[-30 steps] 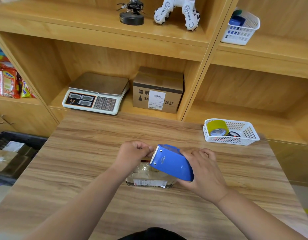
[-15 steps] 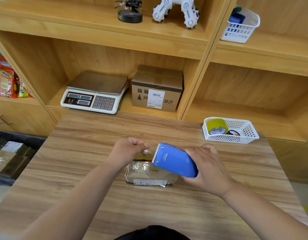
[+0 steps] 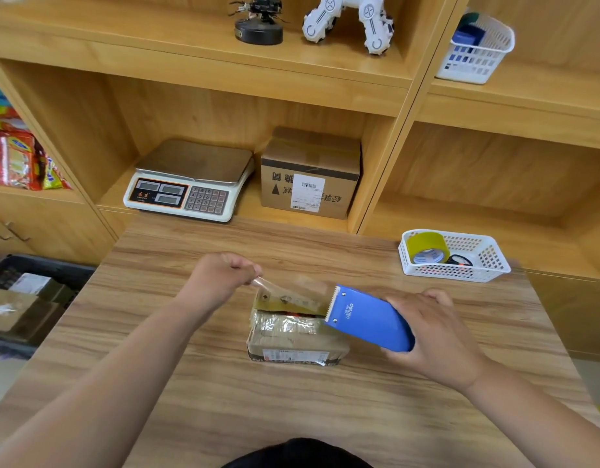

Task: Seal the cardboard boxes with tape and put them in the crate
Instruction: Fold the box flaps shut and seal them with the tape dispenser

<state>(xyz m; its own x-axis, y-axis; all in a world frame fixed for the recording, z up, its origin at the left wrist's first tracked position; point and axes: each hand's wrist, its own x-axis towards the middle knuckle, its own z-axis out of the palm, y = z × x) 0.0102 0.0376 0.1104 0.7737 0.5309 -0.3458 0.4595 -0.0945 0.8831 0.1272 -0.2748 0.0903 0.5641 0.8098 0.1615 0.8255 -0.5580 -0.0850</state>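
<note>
A small cardboard box (image 3: 291, 339), wrapped in shiny clear tape and with a flap raised at its far side, lies in the middle of the wooden table (image 3: 224, 400). My right hand (image 3: 437, 336) grips a blue tape dispenser (image 3: 366, 319) just right of the box, its toothed edge pointing left. My left hand (image 3: 221, 278) pinches the free end of a clear tape strip (image 3: 291, 288) stretched from the dispenser above the box. A dark crate (image 3: 38, 265) holding several cardboard boxes stands low at the left, beside the table.
A white basket (image 3: 487, 265) with a yellow-green tape roll (image 3: 426, 248) sits at the table's back right. On the shelf behind stand a weighing scale (image 3: 190, 180) and a larger labelled cardboard box (image 3: 310, 173). Snack packets (image 3: 15, 157) fill the left shelf.
My hands have drawn apart: the left pulled the tape end leftward, the right carried the dispenser to the right, so a strip now spans above the box.
</note>
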